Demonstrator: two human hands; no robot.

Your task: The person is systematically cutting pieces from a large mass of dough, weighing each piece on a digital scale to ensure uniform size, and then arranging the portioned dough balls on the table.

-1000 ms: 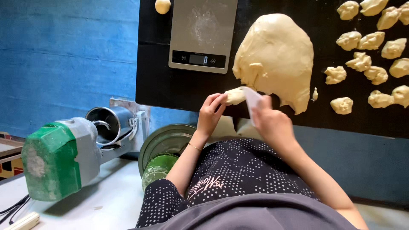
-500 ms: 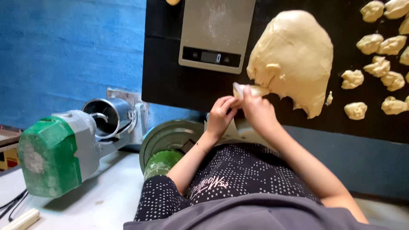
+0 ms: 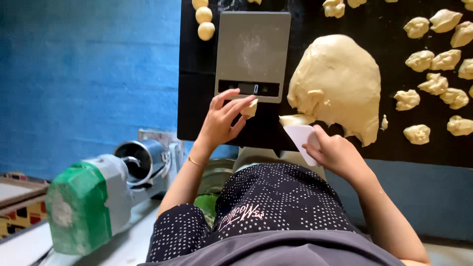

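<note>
A small piece of dough [image 3: 251,108] is pinched between the thumb and fingertips of the left hand [image 3: 220,121], so that hand is clamped on it. The piece is held just at the near edge of the grey kitchen scale [image 3: 252,51], beside the scale's dark display strip; whether the piece touches the scale cannot be told. A thin bangle [image 3: 196,161] is worn on the left wrist.

At three o'clock from the left hand, a white plastic scraper [image 3: 300,140] is gripped by the right hand [image 3: 336,154], whose fingers are closed around its lower edge. The scraper's upper edge is set against the near lip of the large mass of dough [image 3: 340,83], which lies on the black table [image 3: 433,152] at one o'clock from the right hand.

At three o'clock from the large mass, many rough torn lumps of dough [image 3: 423,60] are spread over the table, apart from one another. At eleven o'clock from the scale, three smooth round dough balls [image 3: 205,30] are lined up near the table's left edge.

At seven o'clock from the left hand, a machine with a green and grey body [image 3: 84,209] and a shiny metal cylinder [image 3: 140,157] is seen on a pale surface. A dark dotted garment [image 3: 276,207] is seen at the bottom of the view.
</note>
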